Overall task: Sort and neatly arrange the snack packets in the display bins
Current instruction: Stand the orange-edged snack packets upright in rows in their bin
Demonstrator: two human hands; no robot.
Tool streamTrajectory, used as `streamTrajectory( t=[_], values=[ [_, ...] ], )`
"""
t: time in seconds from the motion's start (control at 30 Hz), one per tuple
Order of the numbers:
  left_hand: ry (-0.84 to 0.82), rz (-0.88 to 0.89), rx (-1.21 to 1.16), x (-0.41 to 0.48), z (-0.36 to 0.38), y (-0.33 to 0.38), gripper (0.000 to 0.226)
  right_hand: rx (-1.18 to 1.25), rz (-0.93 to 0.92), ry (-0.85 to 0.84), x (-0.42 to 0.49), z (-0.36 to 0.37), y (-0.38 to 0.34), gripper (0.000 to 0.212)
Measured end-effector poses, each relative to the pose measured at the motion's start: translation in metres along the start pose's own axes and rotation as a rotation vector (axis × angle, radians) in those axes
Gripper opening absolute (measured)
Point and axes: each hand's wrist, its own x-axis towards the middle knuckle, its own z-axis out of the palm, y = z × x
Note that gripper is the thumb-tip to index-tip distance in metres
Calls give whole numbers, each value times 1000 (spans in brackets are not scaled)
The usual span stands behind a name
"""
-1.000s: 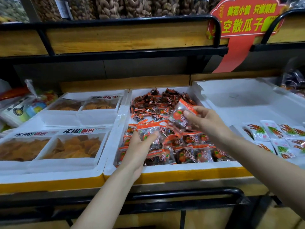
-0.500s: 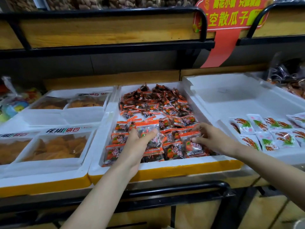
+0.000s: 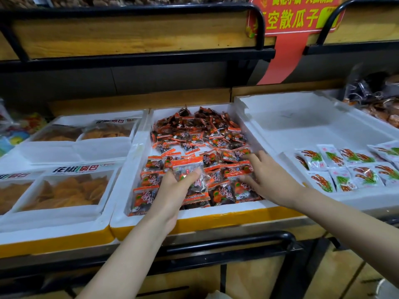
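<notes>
A white foam bin in the middle holds several orange-and-clear snack packets: a loose heap at the back and tidy rows at the front. My left hand grips a small stack of these packets upright over the front rows, thumb across its face. My right hand lies flat, fingers straight, pressing on the packets at the bin's right side.
To the right, a white foam bin has white packets in rows at its front. On the left, boxed crisps fill another bin. A wooden shelf and red sign hang overhead. A black rail runs along the front.
My right hand has put down the packet it held up and now presses on the rows at the bin's right. My left hand keeps its stack in place.
</notes>
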Motion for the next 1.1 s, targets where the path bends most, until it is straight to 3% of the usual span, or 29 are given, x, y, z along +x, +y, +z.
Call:
streamTrajectory(
  t=[0.1,0.27,0.37,0.47,0.63,0.8,0.87,0.93,1.1],
  values=[
    [-45,2,24,-3,1,2,34,253,-59,152,2,-13,-25,44],
    [-113,1,66,-8,4,5,37,840,83,-219,13,-27,-57,33],
    [-105,22,73,-10,2,7,27,977,111,-280,11,-27,-61,19],
    [-101,53,84,-10,-1,5,38,995,120,-310,5,-25,-60,8],
    [-123,94,87,-10,5,2,40,960,123,-248,-2,-27,-58,14],
    [-53,125,39,-4,11,10,87,1010,272,48,7,-44,-23,10],
    [-35,127,51,-1,13,11,56,919,313,140,10,-45,-2,12],
    [-17,124,82,3,14,8,23,812,349,127,10,-41,20,11],
    [-55,99,78,4,24,3,15,536,357,-137,-5,-22,45,14]
  ],
)
